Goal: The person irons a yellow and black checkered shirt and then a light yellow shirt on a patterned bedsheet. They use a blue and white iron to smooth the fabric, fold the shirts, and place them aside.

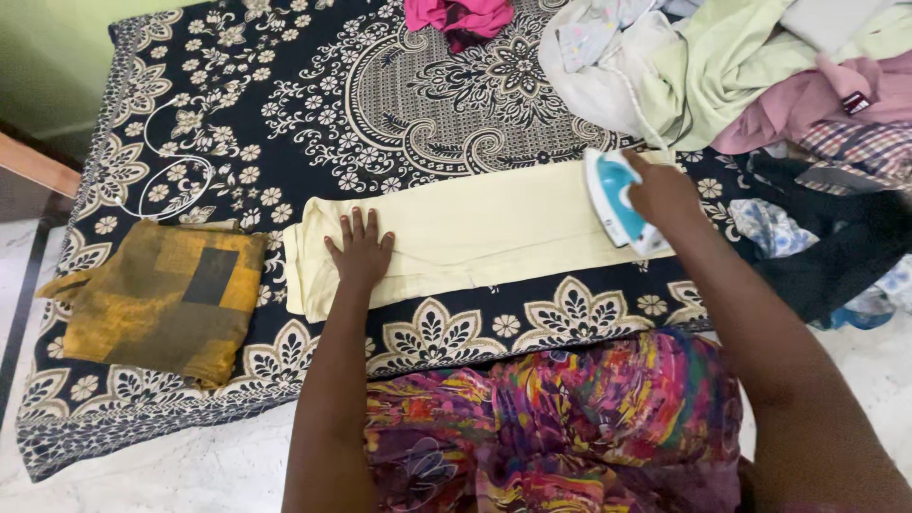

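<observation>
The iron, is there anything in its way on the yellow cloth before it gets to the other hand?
Nothing visible. The iron, gripped by the right hand, sits at the right end of the pale yellow cloth. The stretch of cloth between it and the left hand, pressed flat near the left end, lies bare.

Flat pale-yellow cloth [475,233], blue-white iron [616,201] atop.

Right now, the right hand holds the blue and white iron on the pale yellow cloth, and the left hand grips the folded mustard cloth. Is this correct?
Not quite. The left hand lies flat on the pale yellow cloth, not on the folded mustard cloth, which lies untouched further to the left. The rest is correct: the right hand holds the blue and white iron on that yellow cloth. The head view shows this.
</observation>
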